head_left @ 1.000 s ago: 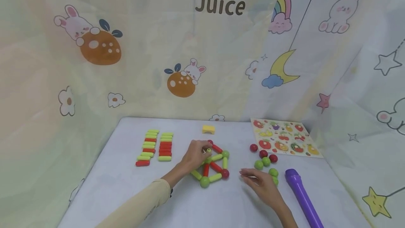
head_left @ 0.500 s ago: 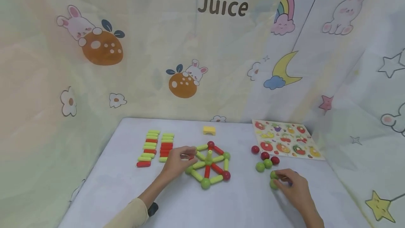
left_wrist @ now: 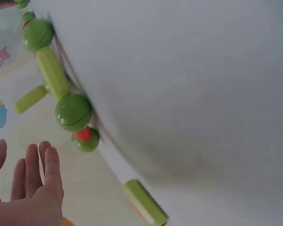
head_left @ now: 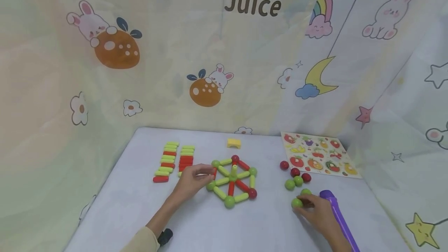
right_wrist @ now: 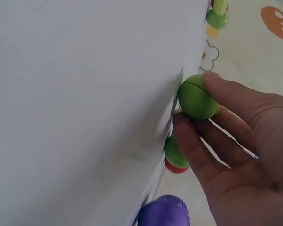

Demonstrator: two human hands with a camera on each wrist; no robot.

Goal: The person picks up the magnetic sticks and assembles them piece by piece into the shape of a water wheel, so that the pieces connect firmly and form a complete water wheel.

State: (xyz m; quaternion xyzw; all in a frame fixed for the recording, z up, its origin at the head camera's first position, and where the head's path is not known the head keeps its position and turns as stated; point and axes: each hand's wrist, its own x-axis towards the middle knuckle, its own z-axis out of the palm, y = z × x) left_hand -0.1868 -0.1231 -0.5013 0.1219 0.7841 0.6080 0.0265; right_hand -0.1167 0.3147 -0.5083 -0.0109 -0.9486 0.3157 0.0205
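A wheel-shaped frame of red and green rods and balls lies mid-table, with a green rod (head_left: 235,169) upright on its green centre ball (head_left: 232,178). My left hand (head_left: 191,182) is at the frame's left side, fingers loosely extended and holding nothing; it partly hides a red rod there. In the left wrist view those fingers (left_wrist: 33,172) are apart from the frame's green ball (left_wrist: 74,113). On the right, my right hand (head_left: 320,213) pinches a green ball (head_left: 296,203) between thumb and fingers. Another green ball (head_left: 306,192) lies just behind it.
Two columns of red and green rods (head_left: 168,159) lie at the left. Red balls (head_left: 295,172) and green balls (head_left: 289,184) cluster at the right, before a fruit picture board (head_left: 322,154). A purple stick (head_left: 337,213) lies beyond my right hand. A yellow block (head_left: 233,143) stands at the back.
My left hand has left the upright centre rod and moved left. My right hand went right to the green balls, took one and shifted it slightly left.
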